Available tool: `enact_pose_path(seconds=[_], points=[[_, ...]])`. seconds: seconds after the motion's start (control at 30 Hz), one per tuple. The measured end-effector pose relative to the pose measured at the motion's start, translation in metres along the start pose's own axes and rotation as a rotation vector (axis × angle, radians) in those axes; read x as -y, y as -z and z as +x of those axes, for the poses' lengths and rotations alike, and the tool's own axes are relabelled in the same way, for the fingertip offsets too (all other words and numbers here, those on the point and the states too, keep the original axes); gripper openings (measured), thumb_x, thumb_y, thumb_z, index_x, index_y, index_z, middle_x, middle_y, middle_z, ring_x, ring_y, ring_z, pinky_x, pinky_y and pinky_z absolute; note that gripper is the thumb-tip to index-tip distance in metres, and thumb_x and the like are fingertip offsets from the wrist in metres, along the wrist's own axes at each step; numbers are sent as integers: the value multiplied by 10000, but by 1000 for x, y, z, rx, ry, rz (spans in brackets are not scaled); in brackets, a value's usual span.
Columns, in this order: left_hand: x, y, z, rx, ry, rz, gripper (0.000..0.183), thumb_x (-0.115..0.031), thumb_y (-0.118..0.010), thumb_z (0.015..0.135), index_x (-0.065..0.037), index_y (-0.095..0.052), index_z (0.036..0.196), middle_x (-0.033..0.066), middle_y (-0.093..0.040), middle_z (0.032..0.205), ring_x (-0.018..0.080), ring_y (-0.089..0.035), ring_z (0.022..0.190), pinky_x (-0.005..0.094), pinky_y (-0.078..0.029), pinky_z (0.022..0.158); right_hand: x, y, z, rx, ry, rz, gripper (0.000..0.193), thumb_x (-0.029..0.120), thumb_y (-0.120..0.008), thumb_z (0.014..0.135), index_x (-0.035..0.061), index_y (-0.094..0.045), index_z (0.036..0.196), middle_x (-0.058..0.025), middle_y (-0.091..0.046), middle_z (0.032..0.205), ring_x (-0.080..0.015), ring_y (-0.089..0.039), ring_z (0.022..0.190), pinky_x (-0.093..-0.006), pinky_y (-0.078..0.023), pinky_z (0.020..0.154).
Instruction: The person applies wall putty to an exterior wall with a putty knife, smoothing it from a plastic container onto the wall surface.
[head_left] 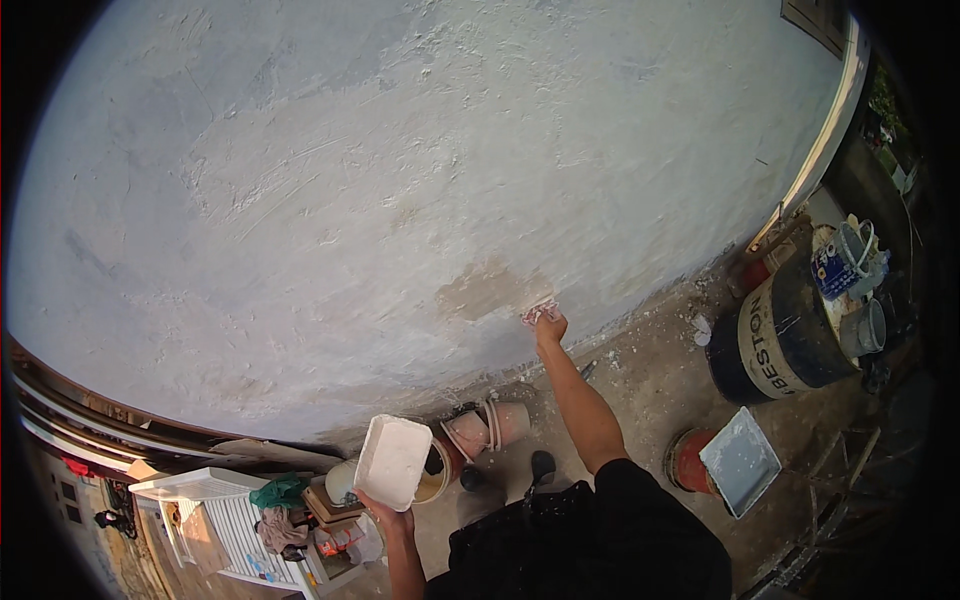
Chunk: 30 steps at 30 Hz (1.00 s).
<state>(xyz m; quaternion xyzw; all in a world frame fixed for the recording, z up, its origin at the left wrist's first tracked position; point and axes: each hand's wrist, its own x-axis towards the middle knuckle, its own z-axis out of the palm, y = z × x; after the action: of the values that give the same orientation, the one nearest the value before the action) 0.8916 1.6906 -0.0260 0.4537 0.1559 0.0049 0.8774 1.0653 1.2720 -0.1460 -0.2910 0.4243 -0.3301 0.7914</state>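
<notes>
From the head camera, your right hand (549, 325) is small and far off against the wall (400, 180), so you cannot make out the single fingers; they are closed around a scraper (538, 312), whose blade shows only as a pale, pinkish sliver and whose handle is hidden in your fist. The blade lies flat on the wall just above your knuckles, at the lower edge of a brownish damp patch (490, 290) in the grey-white plaster. Your left hand (385, 512) grips the near edge of a white rectangular tray (393, 460) from below, fingers curled on its rim; the tray tilts up and hides part of the buckets (480, 430) behind it. Your body is cut off at the lower edge. To the right stand a black drum (780, 345) and a second white tray (740, 460) lying on a red bucket (686, 462).
</notes>
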Motion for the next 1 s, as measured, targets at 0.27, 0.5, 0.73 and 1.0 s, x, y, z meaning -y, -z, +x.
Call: enact_pose_path(seconds=[0.27, 0.5, 0.73, 1.0], points=[[9, -2, 10, 33, 26, 5, 627, -575, -228, 937, -122, -337, 1355, 70, -465, 1308, 263, -507, 1143, 431, -461, 887, 103, -77, -87, 248, 99, 17, 244, -114, -437, 807, -49, -558, 1009, -106, -609, 886, -180, -612, 742, -303, -536, 631], [17, -10, 13, 43, 27, -6, 630, -574, -237, 937, -121, -335, 1363, 57, -451, 1330, 245, -481, 1181, 403, -409, 965, 199, -104, -156, 584, 119, -59, 236, -59, -456, 848, -54, -555, 1062, -120, -630, 934, -195, -642, 791, -331, -575, 715], [15, -10, 2, 29, 14, -68, 616, -554, -251, 946, -106, -334, 1360, 64, -451, 1328, 233, -473, 1186, 386, -390, 984, 197, 0, -110, 465, 136, -151, 306, -74, -386, 858, -30, -561, 1106, -111, -633, 976, -188, -645, 843, -326, -580, 699], [16, -7, 3, 90, 15, -15, 652, -586, -246, 932, -100, -331, 1359, 73, -443, 1328, 248, -479, 1175, 399, -412, 958, 18, 84, 24, 45, -138, -358, 255, -45, -486, 830, 4, -577, 1064, -98, -637, 878, -193, -644, 696, -332, -563, 574]])
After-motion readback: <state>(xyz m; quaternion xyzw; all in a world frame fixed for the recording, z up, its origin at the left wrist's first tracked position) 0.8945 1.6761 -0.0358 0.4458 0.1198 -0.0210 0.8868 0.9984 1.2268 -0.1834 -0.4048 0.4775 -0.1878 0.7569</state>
